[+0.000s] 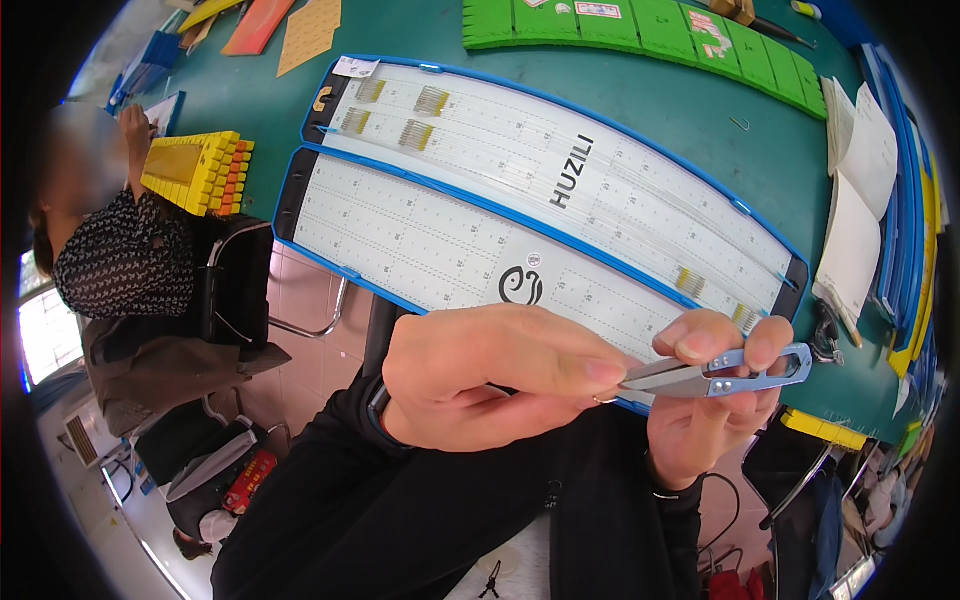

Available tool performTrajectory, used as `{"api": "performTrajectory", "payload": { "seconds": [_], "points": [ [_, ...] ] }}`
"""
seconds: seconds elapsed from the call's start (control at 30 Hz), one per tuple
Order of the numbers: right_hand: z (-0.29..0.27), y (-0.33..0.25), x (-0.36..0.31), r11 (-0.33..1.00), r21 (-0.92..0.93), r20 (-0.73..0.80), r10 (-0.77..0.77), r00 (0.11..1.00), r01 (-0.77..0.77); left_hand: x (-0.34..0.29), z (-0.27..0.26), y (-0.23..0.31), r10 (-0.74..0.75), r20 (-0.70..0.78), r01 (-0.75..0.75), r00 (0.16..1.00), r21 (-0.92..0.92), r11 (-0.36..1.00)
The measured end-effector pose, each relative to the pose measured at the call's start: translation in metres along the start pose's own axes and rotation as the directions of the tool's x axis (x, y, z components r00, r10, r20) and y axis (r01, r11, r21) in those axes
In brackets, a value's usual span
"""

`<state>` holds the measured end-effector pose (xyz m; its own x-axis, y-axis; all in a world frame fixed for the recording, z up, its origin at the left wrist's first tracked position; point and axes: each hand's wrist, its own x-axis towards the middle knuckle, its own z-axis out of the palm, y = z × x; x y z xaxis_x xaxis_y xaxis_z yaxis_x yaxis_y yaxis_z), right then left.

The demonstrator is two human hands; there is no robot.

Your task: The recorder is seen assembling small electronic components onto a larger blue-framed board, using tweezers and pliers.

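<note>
While left hand (480, 370) has fingers pinched on tiny curved piece (604, 401), right hand (690, 430) grasps blue-handled snips (740, 385), blade tips at left thumb. Open blue-rimmed white case (400, 235) lies just beyond hands, upper panel on green desk (650, 85).

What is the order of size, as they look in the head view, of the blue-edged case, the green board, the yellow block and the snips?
1. Blue-edged case
2. Green board
3. Yellow block and snips: unsure; the snips are nearer the camera.
</note>
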<state>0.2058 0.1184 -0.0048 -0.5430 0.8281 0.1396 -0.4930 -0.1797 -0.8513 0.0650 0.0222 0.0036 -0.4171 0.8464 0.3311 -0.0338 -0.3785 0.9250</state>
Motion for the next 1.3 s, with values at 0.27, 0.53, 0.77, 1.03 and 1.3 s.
{"api": "performTrajectory", "payload": {
  "seconds": [0.27, 0.53, 0.77, 1.03, 1.3],
  "points": [
    [-0.005, 0.002, -0.004, 1.000, 0.014, -0.007, -0.006, 1.000, 0.006, 0.000, -0.002, -0.003, -0.014, 0.034, 0.015, 0.999, -0.044, 0.999],
    [-0.004, -0.004, 0.001, 0.999, 0.036, 0.029, -0.002, 1.000, 0.001, 0.005, -0.006, -0.001, 0.014, 0.113, -0.016, 0.994, 0.012, 1.000],
    [-0.003, -0.003, 0.001, 0.999, 0.043, 0.057, 0.005, 0.998, -0.008, 0.009, -0.002, 0.001, 0.178, 0.123, -0.202, 0.976, 0.217, 0.955],
    [-0.003, -0.003, 0.000, 0.998, 0.061, 0.044, 0.029, 0.999, -0.031, 0.013, -0.012, 0.000, 0.203, 0.274, -0.256, 0.940, 0.174, 0.951],
    [-0.004, -0.004, 0.000, 0.991, 0.110, -0.041, 0.077, 0.996, -0.072, 0.017, -0.012, 0.005, 0.113, 0.285, -0.156, 0.952, 0.133, 0.979]
  ]
}}
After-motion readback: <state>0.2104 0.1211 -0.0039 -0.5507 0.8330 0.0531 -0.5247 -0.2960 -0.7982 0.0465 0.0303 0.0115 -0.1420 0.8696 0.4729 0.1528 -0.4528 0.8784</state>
